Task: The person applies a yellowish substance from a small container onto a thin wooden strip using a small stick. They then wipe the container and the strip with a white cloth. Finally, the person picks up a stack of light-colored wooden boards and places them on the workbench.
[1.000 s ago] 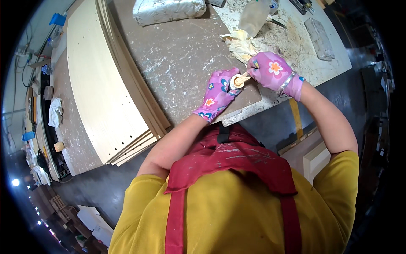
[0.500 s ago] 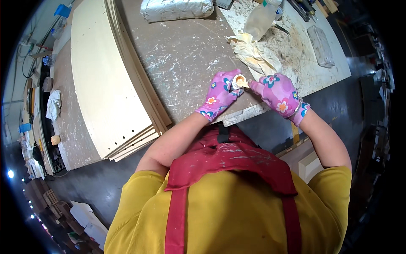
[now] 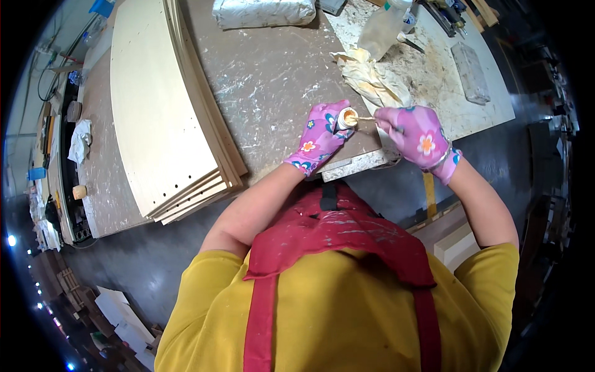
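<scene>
Both hands wear pink flowered gloves above the table's front edge. Fingers of my left hand [image 3: 323,137] are wrapped round a small white jar [image 3: 346,119], its open mouth showing a cream-coloured paste. My right hand [image 3: 416,137] is closed on a thin stick [image 3: 365,118], whose tip reaches into the jar's mouth. What the stick's far end looks like is hidden in the glove. Just beyond the hands lies a crumpled cream cloth [image 3: 375,80].
A stack of pale curved wooden panels [image 3: 158,111] covers the table's left part. At the back are a wrapped silver block [image 3: 265,12] and a clear plastic bottle [image 3: 379,34]. A greyish bar [image 3: 470,72] lies on the white board [image 3: 443,80] at right.
My right hand has drawn a little away to the right, and more of the stick shows between it and the jar. My left hand keeps its hold on the jar.
</scene>
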### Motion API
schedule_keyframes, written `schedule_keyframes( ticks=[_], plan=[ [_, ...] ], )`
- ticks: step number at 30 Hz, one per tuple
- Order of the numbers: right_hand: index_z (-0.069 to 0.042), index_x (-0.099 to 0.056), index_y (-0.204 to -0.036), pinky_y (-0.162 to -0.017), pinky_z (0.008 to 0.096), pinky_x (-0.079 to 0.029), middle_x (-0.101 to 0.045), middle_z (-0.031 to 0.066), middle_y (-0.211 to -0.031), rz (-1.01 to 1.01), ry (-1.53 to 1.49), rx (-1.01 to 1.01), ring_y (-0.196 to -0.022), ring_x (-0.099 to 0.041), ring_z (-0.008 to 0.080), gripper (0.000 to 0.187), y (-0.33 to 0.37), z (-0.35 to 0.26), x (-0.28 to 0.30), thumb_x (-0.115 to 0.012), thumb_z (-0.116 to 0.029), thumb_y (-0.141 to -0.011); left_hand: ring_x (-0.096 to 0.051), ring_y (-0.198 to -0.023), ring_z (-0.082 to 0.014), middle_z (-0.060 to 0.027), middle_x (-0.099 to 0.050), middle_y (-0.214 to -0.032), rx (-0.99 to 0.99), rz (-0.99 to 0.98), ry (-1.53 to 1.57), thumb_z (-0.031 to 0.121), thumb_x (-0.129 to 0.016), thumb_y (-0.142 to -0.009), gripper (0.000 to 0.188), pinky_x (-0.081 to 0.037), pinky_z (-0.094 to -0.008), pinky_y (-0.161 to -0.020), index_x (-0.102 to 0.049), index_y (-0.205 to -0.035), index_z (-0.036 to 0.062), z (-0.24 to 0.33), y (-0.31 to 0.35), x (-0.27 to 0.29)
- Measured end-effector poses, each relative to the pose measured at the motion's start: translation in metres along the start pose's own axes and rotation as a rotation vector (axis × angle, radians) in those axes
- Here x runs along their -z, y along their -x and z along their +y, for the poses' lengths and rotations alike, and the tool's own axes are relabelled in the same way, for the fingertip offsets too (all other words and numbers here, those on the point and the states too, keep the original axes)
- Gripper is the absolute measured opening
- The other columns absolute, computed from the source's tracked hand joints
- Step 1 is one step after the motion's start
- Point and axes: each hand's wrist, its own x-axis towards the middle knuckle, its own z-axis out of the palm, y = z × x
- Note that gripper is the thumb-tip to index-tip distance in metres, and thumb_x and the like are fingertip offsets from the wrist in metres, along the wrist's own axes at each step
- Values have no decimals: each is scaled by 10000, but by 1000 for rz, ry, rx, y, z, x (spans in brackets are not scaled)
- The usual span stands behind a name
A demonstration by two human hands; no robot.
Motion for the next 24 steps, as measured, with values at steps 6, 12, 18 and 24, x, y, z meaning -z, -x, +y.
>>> schedule_keyframes(
  ticks=[6, 12, 18, 24],
  plan=[
    [25, -642, -828, -450, 256, -423, -572, 33, -564, -218, -801, -616, -447, -524, 89, 208, -7, 24, -12, -571, -167, -864, -446, -1096, -343, -152, -544, -1145, -79, -41, -44, 218, -710, -769, 598, -349, -424, -976, -472, -1297, 71, 5, 0, 0],
    [37, -646, -843, -434, 225, -401, -555, 18, -574, -187, -757, -659, -463, -520, 71, 188, -5, 37, -8, -588, -141, -854, -498, -1066, -333, -139, -592, -1118, -79, 56, -44, 228, -716, -743, 542, -391, -412, -950, -538, -1228, 61, 3, 2, 0],
    [42, -653, -867, -434, 213, -384, -568, 11, -596, -114, -888, -692, -474, -516, 58, 191, 3, 32, -2, -584, -136, -861, -480, -1100, -336, -136, -588, -1162, -40, 35, 6, 236, -712, -757, 521, -379, -409, -975, -550, -1223, 68, 2, 2, -1],
    [-84, -665, -949, -534, 362, -462, -603, 110, -660, 27, -213, -158, -587, -605, 247, 177, 8, -1, -11, -595, -199, -834, -431, -1130, -339, -145, -542, -1196, -24, -21, 19, 261, -704, -781, 568, -343, -417, -996, -501, -1276, 69, -1, 1, 2]
  ],
)
